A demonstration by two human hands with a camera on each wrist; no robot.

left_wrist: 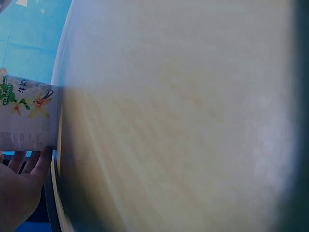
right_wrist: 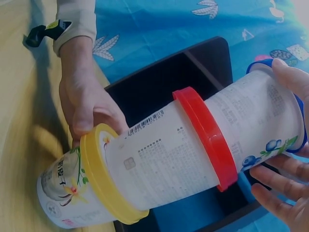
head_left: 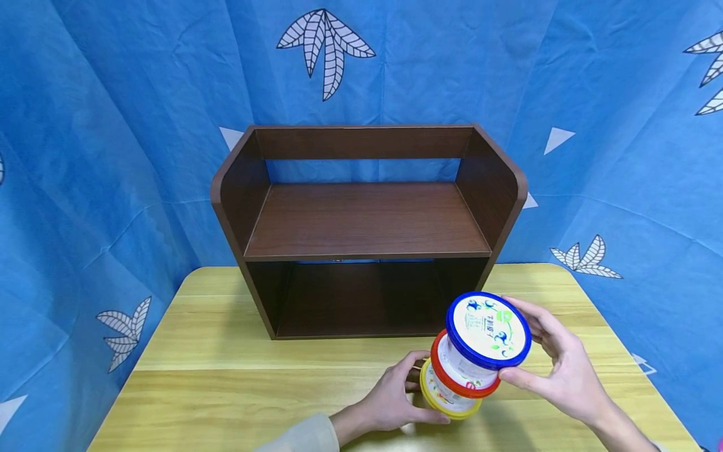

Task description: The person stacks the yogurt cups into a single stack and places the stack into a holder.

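Note:
Three white printed tubs stand in a stack over the table's front right. Lowest is the yellow-lidded tub (head_left: 446,394), the red-lidded tub (head_left: 459,366) rests on it, and the blue-lidded tub (head_left: 489,329) is on top. My left hand (head_left: 390,398) grips the yellow-lidded tub from the left, its thumb by the yellow lid (right_wrist: 107,174). From the right, my right hand (head_left: 565,367) holds the blue-lidded tub between thumb and fingers at the lid. Flower prints show on the lowest tub (left_wrist: 29,113) in the left wrist view.
A dark brown two-tier shelf (head_left: 367,220) stands at the back of the light wooden table (head_left: 226,383), close behind the tubs. Blue patterned cloth (head_left: 113,94) hangs behind and at both sides. A dark band (right_wrist: 53,31) is around the left sleeve.

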